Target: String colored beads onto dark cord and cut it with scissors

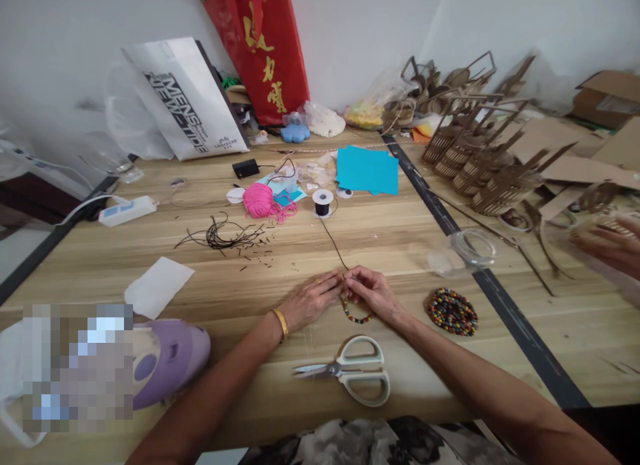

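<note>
My left hand [316, 295] rests on the wood table, its fingers pressed together and their tips closed at the end of a black cord [334, 243]. Opposite it, my right hand [373, 291] pinches the cord where it meets a small multicoloured bead bracelet [359, 320]. The bracelet curves on the table below my fingers. From there the cord runs up to a white spool wound with black cord [323, 203]. The exact grip of the fingertips is partly hidden. White-handled scissors [345, 370] lie open close to my body. A coil of multicoloured beads [453, 311] lies to the right.
Black cord lengths [225, 233] and clippings lie left of the spool. Pink yarn [259, 200] and blue sheets [367, 170] sit behind. A purple-and-white device [173, 355] stands at left. Woven baskets [505, 185] fill the right, where another person's hand [617, 241] works.
</note>
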`<control>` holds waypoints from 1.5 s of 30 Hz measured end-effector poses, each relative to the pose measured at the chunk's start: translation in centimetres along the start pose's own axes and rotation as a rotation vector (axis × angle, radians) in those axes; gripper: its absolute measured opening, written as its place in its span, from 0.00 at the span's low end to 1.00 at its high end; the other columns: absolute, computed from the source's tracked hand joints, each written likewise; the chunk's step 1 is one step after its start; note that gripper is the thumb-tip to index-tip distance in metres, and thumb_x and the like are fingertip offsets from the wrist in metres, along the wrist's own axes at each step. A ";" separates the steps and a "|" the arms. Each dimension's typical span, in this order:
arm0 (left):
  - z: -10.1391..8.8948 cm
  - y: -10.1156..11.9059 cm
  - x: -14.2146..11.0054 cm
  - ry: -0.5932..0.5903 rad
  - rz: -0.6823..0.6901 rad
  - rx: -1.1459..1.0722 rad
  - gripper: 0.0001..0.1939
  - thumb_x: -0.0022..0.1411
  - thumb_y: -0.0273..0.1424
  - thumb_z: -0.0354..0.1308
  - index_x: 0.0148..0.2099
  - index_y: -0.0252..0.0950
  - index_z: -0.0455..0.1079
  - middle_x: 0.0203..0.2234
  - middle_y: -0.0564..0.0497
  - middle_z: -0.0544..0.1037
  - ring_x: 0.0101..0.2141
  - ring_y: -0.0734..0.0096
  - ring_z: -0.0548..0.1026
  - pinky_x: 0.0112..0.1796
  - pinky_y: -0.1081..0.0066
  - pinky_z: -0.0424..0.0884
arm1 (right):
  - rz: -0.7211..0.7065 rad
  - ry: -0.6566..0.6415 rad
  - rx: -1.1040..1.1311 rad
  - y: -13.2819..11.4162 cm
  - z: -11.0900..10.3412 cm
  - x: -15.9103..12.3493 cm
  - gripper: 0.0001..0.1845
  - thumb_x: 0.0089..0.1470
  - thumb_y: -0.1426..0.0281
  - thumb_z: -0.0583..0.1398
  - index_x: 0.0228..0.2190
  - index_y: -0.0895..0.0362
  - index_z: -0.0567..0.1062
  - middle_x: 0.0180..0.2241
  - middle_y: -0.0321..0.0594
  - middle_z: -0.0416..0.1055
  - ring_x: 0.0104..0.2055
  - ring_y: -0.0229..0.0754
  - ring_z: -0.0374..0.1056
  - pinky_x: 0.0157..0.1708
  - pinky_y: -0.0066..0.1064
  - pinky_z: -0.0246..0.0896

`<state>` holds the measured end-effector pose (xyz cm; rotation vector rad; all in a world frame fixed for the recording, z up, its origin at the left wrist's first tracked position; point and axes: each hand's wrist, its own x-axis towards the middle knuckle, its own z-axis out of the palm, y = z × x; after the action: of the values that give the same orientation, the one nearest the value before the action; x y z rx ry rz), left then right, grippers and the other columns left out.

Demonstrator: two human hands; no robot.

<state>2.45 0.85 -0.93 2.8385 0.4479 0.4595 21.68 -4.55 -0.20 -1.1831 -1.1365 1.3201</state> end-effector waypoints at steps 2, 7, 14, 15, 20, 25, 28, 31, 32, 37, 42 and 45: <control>0.1 0.0 -0.2 0.002 0.001 0.008 0.19 0.68 0.27 0.44 0.59 0.32 0.62 0.57 0.40 0.68 0.62 0.64 0.57 0.59 0.60 0.63 | -0.001 -0.010 0.000 -0.1 0.0 0.0 0.19 0.49 0.55 0.63 0.31 0.59 0.72 0.20 0.34 0.70 0.19 0.32 0.63 0.19 0.23 0.60; -0.1 0.2 -0.7 -0.016 0.003 0.014 0.20 0.68 0.26 0.42 0.60 0.30 0.60 0.58 0.39 0.65 0.63 0.65 0.55 0.59 0.60 0.63 | 0.002 -0.027 0.013 0.0 0.0 0.0 0.20 0.49 0.54 0.63 0.31 0.59 0.72 0.20 0.34 0.70 0.19 0.32 0.63 0.20 0.23 0.60; -0.4 0.8 -1.6 -0.017 -0.004 0.023 0.20 0.68 0.26 0.42 0.59 0.29 0.61 0.58 0.39 0.65 0.63 0.63 0.55 0.60 0.59 0.62 | 0.018 -0.053 0.009 0.2 0.1 -0.1 0.19 0.48 0.56 0.65 0.32 0.59 0.72 0.21 0.34 0.71 0.20 0.32 0.64 0.20 0.23 0.59; -0.4 0.9 -1.7 -0.015 -0.008 0.028 0.20 0.68 0.26 0.43 0.59 0.29 0.61 0.58 0.39 0.65 0.63 0.63 0.54 0.60 0.59 0.62 | 0.019 -0.055 0.011 0.2 0.1 -0.1 0.18 0.48 0.57 0.65 0.32 0.59 0.71 0.22 0.35 0.71 0.21 0.32 0.64 0.20 0.23 0.59; -0.6 1.4 -2.1 -0.038 -0.020 0.055 0.20 0.68 0.26 0.43 0.59 0.28 0.61 0.59 0.38 0.64 0.63 0.62 0.54 0.60 0.60 0.62 | 0.015 -0.046 0.024 0.1 0.2 -0.1 0.18 0.48 0.57 0.65 0.32 0.59 0.71 0.22 0.35 0.71 0.21 0.33 0.65 0.21 0.24 0.61; -0.7 1.6 -2.4 -0.032 -0.036 0.011 0.20 0.67 0.27 0.45 0.59 0.29 0.60 0.58 0.38 0.65 0.63 0.61 0.55 0.59 0.59 0.63 | 0.002 -0.061 -0.012 0.1 0.1 -0.1 0.17 0.49 0.57 0.64 0.31 0.59 0.72 0.22 0.36 0.72 0.21 0.33 0.66 0.21 0.23 0.60; -0.8 1.4 -2.4 -0.036 -0.041 -0.012 0.20 0.67 0.27 0.44 0.60 0.28 0.60 0.58 0.38 0.66 0.62 0.62 0.56 0.59 0.59 0.63 | -0.018 -0.081 -0.032 0.1 0.0 -0.1 0.17 0.50 0.57 0.63 0.30 0.59 0.72 0.22 0.35 0.71 0.21 0.32 0.63 0.22 0.23 0.59; -0.9 1.2 -2.2 -0.024 -0.055 -0.048 0.20 0.67 0.26 0.44 0.59 0.29 0.61 0.57 0.39 0.67 0.61 0.63 0.59 0.59 0.60 0.63 | -0.024 -0.085 -0.056 0.1 0.0 -0.1 0.17 0.50 0.57 0.63 0.29 0.60 0.72 0.22 0.35 0.69 0.21 0.31 0.61 0.21 0.23 0.58; -0.9 1.1 -2.2 -0.012 -0.064 -0.071 0.19 0.67 0.26 0.44 0.59 0.30 0.62 0.56 0.40 0.68 0.61 0.64 0.60 0.58 0.61 0.64 | -0.019 -0.085 -0.062 0.0 0.0 -0.1 0.18 0.50 0.57 0.63 0.29 0.60 0.72 0.22 0.35 0.69 0.21 0.31 0.61 0.21 0.23 0.58; -1.0 0.7 -2.1 0.050 -0.125 -0.255 0.20 0.67 0.24 0.43 0.59 0.33 0.63 0.55 0.42 0.70 0.58 0.67 0.65 0.57 0.62 0.66 | -0.020 -0.104 -0.088 -0.1 -0.1 -0.1 0.17 0.51 0.57 0.62 0.29 0.60 0.71 0.23 0.36 0.70 0.21 0.32 0.62 0.21 0.23 0.59; -1.5 0.4 -1.9 0.081 -0.234 -0.409 0.20 0.67 0.25 0.44 0.58 0.34 0.65 0.55 0.43 0.71 0.56 0.67 0.67 0.56 0.63 0.66 | -0.033 -0.119 -0.095 0.1 -0.2 0.0 0.17 0.51 0.58 0.62 0.32 0.61 0.73 0.24 0.37 0.71 0.21 0.32 0.62 0.22 0.24 0.59; -1.8 0.2 -1.8 0.122 -0.287 -0.495 0.19 0.67 0.26 0.44 0.57 0.36 0.66 0.54 0.45 0.72 0.54 0.68 0.70 0.56 0.64 0.66 | -0.027 -0.124 -0.080 0.2 -0.2 0.0 0.17 0.50 0.59 0.63 0.34 0.60 0.72 0.24 0.36 0.71 0.21 0.32 0.63 0.22 0.24 0.59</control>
<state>0.28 0.38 0.28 2.2391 0.6494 0.5910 21.84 -4.53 -0.43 -1.1516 -1.3006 1.3539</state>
